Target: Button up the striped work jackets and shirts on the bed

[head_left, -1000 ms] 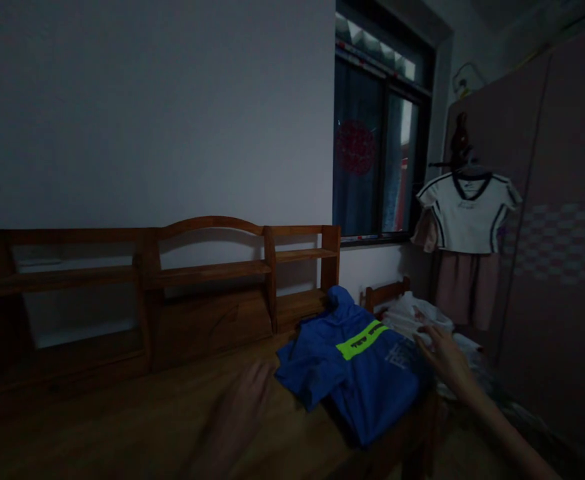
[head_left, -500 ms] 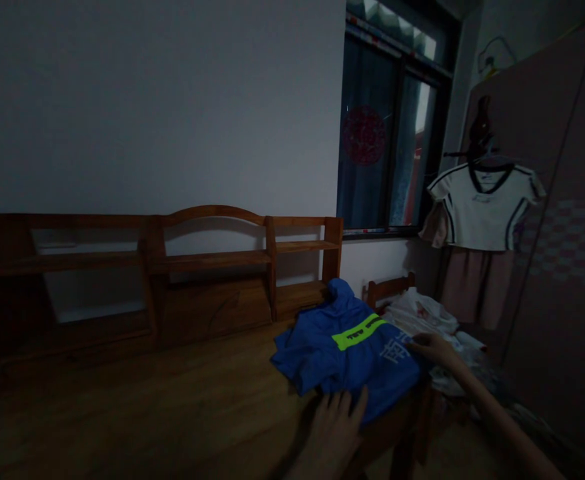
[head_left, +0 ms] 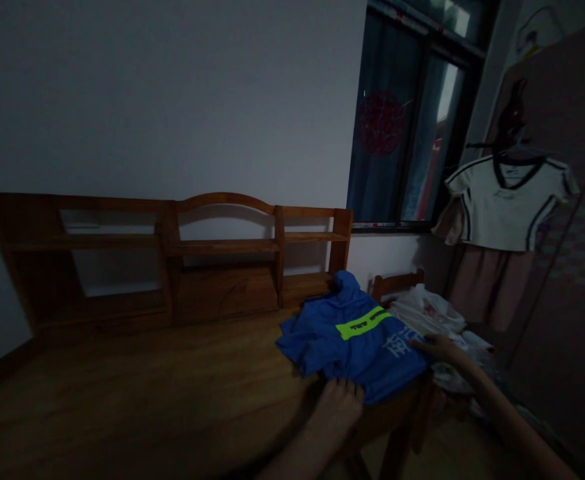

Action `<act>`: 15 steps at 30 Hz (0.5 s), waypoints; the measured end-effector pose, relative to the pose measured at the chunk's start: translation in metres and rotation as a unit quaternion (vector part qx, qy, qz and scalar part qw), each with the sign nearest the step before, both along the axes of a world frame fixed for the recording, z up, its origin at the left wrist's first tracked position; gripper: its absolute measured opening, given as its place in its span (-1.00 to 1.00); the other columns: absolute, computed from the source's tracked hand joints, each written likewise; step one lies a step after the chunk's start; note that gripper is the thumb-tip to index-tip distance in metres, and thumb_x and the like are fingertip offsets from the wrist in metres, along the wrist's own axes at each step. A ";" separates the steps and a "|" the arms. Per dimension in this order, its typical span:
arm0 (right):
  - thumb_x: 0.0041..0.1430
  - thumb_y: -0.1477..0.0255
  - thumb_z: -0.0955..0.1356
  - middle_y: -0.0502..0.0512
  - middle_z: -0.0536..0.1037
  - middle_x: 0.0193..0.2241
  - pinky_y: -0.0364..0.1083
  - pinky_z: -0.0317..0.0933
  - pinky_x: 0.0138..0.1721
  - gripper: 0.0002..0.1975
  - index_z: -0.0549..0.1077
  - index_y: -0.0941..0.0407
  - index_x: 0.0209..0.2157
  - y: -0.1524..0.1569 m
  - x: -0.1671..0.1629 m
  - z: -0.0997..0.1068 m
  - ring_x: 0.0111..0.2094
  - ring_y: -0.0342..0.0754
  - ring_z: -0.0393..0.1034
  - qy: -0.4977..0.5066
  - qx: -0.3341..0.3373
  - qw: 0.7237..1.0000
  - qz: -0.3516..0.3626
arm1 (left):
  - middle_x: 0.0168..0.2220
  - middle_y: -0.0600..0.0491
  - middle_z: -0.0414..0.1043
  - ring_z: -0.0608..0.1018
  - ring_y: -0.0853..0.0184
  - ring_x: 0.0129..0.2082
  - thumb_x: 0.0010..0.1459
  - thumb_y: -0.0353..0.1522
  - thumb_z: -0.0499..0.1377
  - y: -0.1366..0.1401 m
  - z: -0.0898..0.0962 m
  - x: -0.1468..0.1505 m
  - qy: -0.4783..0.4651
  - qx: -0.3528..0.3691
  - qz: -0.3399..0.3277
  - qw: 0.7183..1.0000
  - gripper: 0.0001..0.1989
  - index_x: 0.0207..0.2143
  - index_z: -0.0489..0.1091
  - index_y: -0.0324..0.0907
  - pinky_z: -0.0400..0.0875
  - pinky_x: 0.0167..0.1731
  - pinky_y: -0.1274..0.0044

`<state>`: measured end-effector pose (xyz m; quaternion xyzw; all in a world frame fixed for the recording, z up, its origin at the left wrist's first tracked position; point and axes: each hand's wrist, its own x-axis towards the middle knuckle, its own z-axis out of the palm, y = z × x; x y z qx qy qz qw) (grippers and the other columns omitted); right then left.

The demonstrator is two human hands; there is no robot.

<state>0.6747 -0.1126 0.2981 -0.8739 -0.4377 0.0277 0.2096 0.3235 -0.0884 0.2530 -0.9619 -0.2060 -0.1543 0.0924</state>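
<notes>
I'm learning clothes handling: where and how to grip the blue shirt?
Probably pinch the blue shirt by its near and right edges, from those sides: it lies mostly flat on the wooden table, left hand at the near edge, right hand at the right.

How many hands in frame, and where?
2: the left hand at the near edge of the blue shirt on the wooden table, and the right hand at the shirt's right side.
</notes>
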 end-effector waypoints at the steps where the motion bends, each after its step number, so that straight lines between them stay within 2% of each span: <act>1: -0.15 0.03 0.34 0.24 0.55 -0.30 -0.05 0.29 -0.30 -0.46 0.53 0.20 -0.29 0.001 0.002 -0.003 -0.27 0.17 0.44 0.009 -0.007 1.000 0.009 | -0.12 -0.20 0.42 0.49 0.16 -0.13 0.19 -0.46 -0.03 0.001 -0.004 -0.001 -0.004 0.001 0.000 1.000 -0.71 -0.04 0.27 -0.32 0.39 -0.19 0.36; 5: -0.07 0.08 0.31 0.33 0.48 -0.15 -0.03 0.25 -0.21 -0.39 0.42 0.26 -0.10 0.009 0.009 -0.019 -0.15 0.20 0.39 0.007 -0.011 1.000 0.025 | 0.08 -0.19 0.29 0.38 0.22 0.06 0.24 -0.44 -0.09 0.005 -0.024 -0.011 -0.025 -0.006 -0.010 1.000 -0.63 0.09 0.16 -0.32 0.38 -0.10 0.44; 8: 0.00 0.09 0.28 0.35 0.49 -0.18 -0.02 0.24 -0.20 -0.45 0.41 0.26 -0.15 0.011 0.006 -0.026 -0.19 0.18 0.40 -0.026 -0.029 0.999 0.034 | 0.12 -0.14 0.24 0.33 0.25 0.11 0.25 -0.45 -0.12 0.002 -0.031 -0.019 -0.044 -0.012 0.002 0.999 -0.60 0.12 0.13 -0.29 0.37 -0.06 0.46; 10: 0.04 0.08 0.25 0.35 0.49 -0.22 0.00 0.23 -0.21 -0.50 0.42 0.23 -0.20 0.008 -0.003 -0.025 -0.21 0.18 0.41 -0.059 -0.045 0.997 0.031 | 0.11 -0.14 0.27 0.34 0.25 0.10 0.24 -0.46 -0.11 0.000 -0.028 -0.024 -0.054 -0.026 0.009 0.998 -0.61 0.11 0.15 -0.28 0.39 -0.08 0.46; 13: 0.09 0.12 0.24 0.39 0.48 -0.23 0.08 0.21 -0.20 -0.53 0.39 0.23 -0.18 0.002 -0.026 -0.017 -0.16 0.26 0.36 -0.179 -0.025 0.984 -0.012 | 0.04 -0.12 0.35 0.41 0.26 0.03 0.21 -0.48 -0.06 -0.001 -0.020 -0.030 -0.065 -0.060 -0.006 0.996 -0.65 0.05 0.22 -0.26 0.42 -0.11 0.47; 15: 0.12 0.21 0.24 0.44 0.41 -0.13 0.15 0.16 -0.13 -0.56 0.34 0.25 -0.09 0.001 -0.049 -0.009 -0.05 0.31 0.27 -0.288 0.028 0.957 -0.019 | 0.00 -0.09 0.39 0.43 0.27 0.01 0.22 -0.43 -0.03 -0.001 -0.017 -0.032 -0.080 -0.079 -0.020 0.993 -0.69 0.00 0.27 -0.24 0.42 -0.12 0.48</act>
